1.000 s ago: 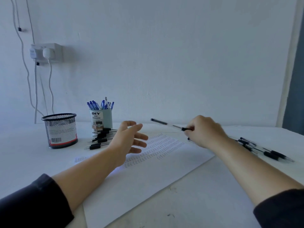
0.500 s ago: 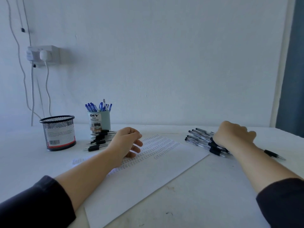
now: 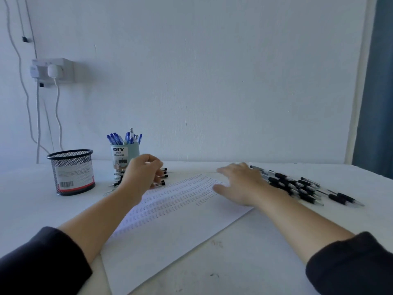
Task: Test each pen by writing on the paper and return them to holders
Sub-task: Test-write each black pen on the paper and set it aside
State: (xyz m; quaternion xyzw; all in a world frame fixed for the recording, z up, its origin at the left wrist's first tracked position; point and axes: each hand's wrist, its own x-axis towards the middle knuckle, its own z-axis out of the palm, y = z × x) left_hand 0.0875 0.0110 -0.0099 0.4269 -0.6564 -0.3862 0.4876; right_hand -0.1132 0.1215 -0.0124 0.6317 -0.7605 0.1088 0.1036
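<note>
Left hand (image 3: 142, 175) hovers over the small pile of black pens (image 3: 162, 176) beside the blue pen holder (image 3: 124, 158), fingers curled; whether it grips a pen cannot be told. Right hand (image 3: 240, 185), blurred, fingers spread and holding nothing, over the far edge of the paper (image 3: 170, 220). Larger pile of black pens (image 3: 297, 186) lies on the worktop (image 3: 255, 262) just to its right. Mesh holder (image 3: 71, 172) at far left.
</note>
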